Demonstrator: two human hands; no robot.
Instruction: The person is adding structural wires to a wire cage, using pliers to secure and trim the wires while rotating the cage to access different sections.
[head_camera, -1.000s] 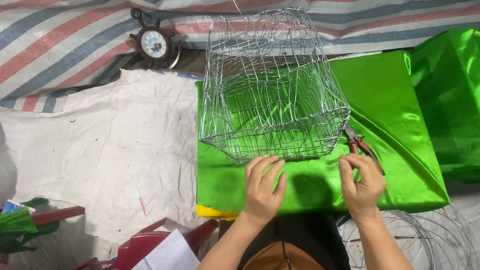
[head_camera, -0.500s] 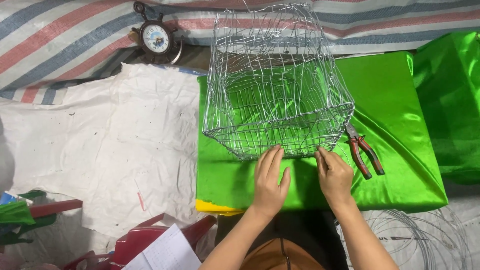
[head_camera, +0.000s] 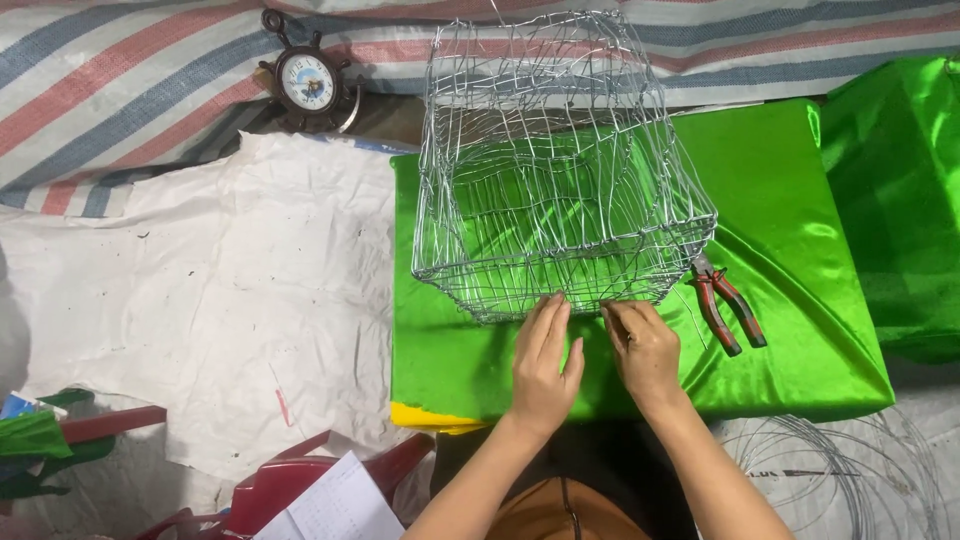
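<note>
Head view: left hand lies flat, fingers pressed together, against the near bottom edge of the wire cage; right hand curls at that edge, seemingly pinching a strand, hard to tell. Cage walls look woven, the near rim appears unfinished. Pliers lie unused on green cloth; clock beyond.

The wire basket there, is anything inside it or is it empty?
Empty: through the wire basket only the green cloth beneath shows.
</note>
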